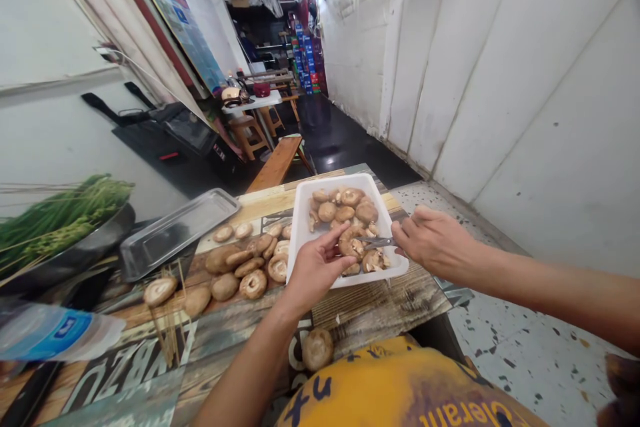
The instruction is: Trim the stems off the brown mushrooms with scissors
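Note:
My left hand (314, 269) pinches a brown mushroom (351, 244) over a white tray (301, 233) that holds several more mushrooms. From the right, my right hand (436, 241) grips scissors (376, 241), their blades pointing left at the held mushroom. Both hands hover over the near half of the tray. Loose mushroom caps (246, 265) lie on the wooden table (370, 307) left of the tray, and a single cap (317, 349) sits near the table's front edge.
A metal tray (175, 232) stands at the left rear. A bowl of green stalks (60, 227) sits far left, with a plastic bottle (53, 331) and thin wooden skewers (167, 333) in front. A white wall runs along the right; stools and a table stand down the corridor.

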{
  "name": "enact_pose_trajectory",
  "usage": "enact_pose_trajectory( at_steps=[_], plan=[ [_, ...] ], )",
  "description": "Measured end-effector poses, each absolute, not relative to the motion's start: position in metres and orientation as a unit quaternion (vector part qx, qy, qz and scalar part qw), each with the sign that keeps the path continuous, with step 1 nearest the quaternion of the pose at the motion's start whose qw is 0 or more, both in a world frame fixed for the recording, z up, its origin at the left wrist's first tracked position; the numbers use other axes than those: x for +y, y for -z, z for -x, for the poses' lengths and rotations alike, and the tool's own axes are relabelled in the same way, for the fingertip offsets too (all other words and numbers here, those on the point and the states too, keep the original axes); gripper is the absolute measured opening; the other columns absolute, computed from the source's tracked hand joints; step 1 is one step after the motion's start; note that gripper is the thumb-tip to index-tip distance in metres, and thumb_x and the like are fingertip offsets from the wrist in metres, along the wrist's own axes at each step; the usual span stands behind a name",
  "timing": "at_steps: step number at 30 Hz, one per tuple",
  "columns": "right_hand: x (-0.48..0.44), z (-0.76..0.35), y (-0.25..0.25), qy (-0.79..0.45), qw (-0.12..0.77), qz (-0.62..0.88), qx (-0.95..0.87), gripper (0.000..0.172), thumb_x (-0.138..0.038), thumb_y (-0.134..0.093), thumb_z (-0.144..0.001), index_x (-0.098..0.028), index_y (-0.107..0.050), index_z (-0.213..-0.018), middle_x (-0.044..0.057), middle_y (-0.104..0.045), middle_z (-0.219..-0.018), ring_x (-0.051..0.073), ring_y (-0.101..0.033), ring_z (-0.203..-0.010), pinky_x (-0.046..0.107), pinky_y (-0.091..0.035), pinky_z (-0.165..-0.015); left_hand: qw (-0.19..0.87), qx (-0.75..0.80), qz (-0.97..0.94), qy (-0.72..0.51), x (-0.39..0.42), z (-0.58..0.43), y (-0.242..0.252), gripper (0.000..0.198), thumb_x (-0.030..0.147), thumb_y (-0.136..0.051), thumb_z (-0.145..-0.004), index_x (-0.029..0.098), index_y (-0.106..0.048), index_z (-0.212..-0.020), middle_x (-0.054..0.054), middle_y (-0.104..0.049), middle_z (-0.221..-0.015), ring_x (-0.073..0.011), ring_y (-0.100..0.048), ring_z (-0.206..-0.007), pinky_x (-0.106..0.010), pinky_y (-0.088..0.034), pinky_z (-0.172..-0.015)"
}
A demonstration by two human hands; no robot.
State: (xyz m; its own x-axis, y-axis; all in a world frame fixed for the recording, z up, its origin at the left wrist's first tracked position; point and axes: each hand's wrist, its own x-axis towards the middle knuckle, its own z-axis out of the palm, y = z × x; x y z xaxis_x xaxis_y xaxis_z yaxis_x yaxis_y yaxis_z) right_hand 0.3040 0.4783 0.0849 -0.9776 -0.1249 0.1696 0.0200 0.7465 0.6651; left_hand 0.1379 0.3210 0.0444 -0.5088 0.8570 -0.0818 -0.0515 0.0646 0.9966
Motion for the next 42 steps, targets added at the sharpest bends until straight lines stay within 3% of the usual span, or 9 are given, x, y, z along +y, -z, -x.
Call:
enact_pose_trajectory(
  at_steps=[3,10,13,20,26,29,32,37,42],
  plan=[
    [0.481,-0.298,-0.083,0.334,0.051,-0.047,-0.940,0.018,-0.010,-0.045,-0.086,-0.013,-0.062,-0.082,0.005,-0.060,-0.061,0.018,-0.043,-0.051,0.034,-0.025,-0.064,0.398,0.635,-0.300,-0.590,0.317,-0.135,-0.044,0.073,0.015,-0.080,-0.059,0.018,-0.059,-0.128,-0.005,-0.073,-0.093,-0.0193,-0.067,-0.083,-0.031,-0.055,-0.077],
    [0.481,-0.284,-0.074,0.195,-0.024,-0.058,-0.979,0.027,-0.019,-0.044,-0.092,-0.014,-0.066,-0.077,0.006,-0.066,-0.064,0.015,-0.044,-0.050,0.034,-0.033,-0.070,0.443,0.620,-0.261,-0.593,0.314,-0.123,-0.042,0.072,0.016,-0.083,-0.056,0.015,-0.060,-0.124,-0.007,-0.071,-0.107,-0.0184,-0.068,-0.086,-0.031,-0.053,-0.083],
    [0.482,-0.278,-0.075,0.111,-0.055,-0.019,-0.992,0.024,-0.032,-0.055,-0.088,-0.015,-0.069,-0.077,0.006,-0.066,-0.064,0.015,-0.049,-0.054,0.032,-0.036,-0.067,0.465,0.605,-0.261,-0.591,0.313,-0.116,-0.036,0.073,0.016,-0.082,-0.056,0.014,-0.059,-0.125,-0.009,-0.069,-0.114,-0.0198,-0.067,-0.095,-0.034,-0.051,-0.090],
    [0.496,-0.273,-0.080,-0.424,-0.137,0.074,-0.892,0.045,-0.062,-0.059,-0.077,-0.019,-0.071,-0.085,-0.003,-0.057,-0.053,0.012,-0.050,-0.049,0.023,-0.034,-0.050,0.414,0.613,-0.295,-0.605,0.312,-0.106,-0.029,0.067,0.016,-0.080,-0.059,0.012,-0.059,-0.123,-0.011,-0.068,-0.116,-0.0243,-0.063,-0.107,-0.039,-0.048,-0.097],
    [0.471,-0.258,-0.059,-0.299,0.152,0.149,-0.930,0.029,-0.044,-0.070,-0.074,-0.017,-0.072,-0.084,0.000,-0.060,-0.061,0.013,-0.049,-0.059,0.024,-0.033,-0.056,0.329,0.627,-0.304,-0.637,0.320,-0.121,-0.030,0.063,0.017,-0.078,-0.061,0.013,-0.060,-0.121,-0.010,-0.068,-0.117,-0.0241,-0.065,-0.103,-0.038,-0.051,-0.094],
    [0.455,-0.248,-0.049,-0.254,0.223,0.154,-0.929,0.022,-0.033,-0.069,-0.074,-0.017,-0.073,-0.088,0.001,-0.061,-0.062,0.015,-0.050,-0.064,0.026,-0.035,-0.061,0.287,0.627,-0.316,-0.652,0.322,-0.132,-0.031,0.058,0.017,-0.076,-0.063,0.014,-0.061,-0.119,-0.009,-0.068,-0.115,-0.0232,-0.067,-0.100,-0.036,-0.053,-0.092],
    [0.449,-0.241,-0.048,-0.305,0.215,0.159,-0.914,0.013,-0.026,-0.065,-0.072,-0.016,-0.071,-0.078,0.000,-0.059,-0.057,0.014,-0.050,-0.060,0.026,-0.036,-0.058,0.272,0.642,-0.323,-0.640,0.320,-0.137,-0.028,0.055,0.017,-0.074,-0.064,0.014,-0.061,-0.118,-0.009,-0.069,-0.112,-0.0231,-0.067,-0.098,-0.036,-0.055,-0.089],
    [0.459,-0.233,-0.059,-0.571,0.079,0.214,-0.789,0.020,-0.035,-0.056,-0.075,-0.016,-0.064,-0.079,-0.004,-0.052,-0.046,0.012,-0.048,-0.042,0.024,-0.037,-0.046,0.221,0.691,-0.339,-0.599,0.313,-0.124,-0.020,0.056,0.019,-0.071,-0.068,0.016,-0.059,-0.122,-0.008,-0.066,-0.119,-0.0226,-0.066,-0.101,-0.035,-0.054,-0.089],
    [0.476,-0.237,-0.050,-0.374,0.129,0.236,-0.887,0.033,-0.048,-0.069,-0.068,-0.016,-0.071,-0.078,-0.001,-0.056,-0.053,0.014,-0.050,-0.053,0.025,-0.033,-0.051,0.058,0.796,-0.315,-0.514,0.291,-0.094,-0.022,0.054,0.026,-0.067,-0.074,0.019,-0.056,-0.126,-0.008,-0.066,-0.117,-0.0223,-0.066,-0.098,-0.036,-0.052,-0.089]
  ],
)
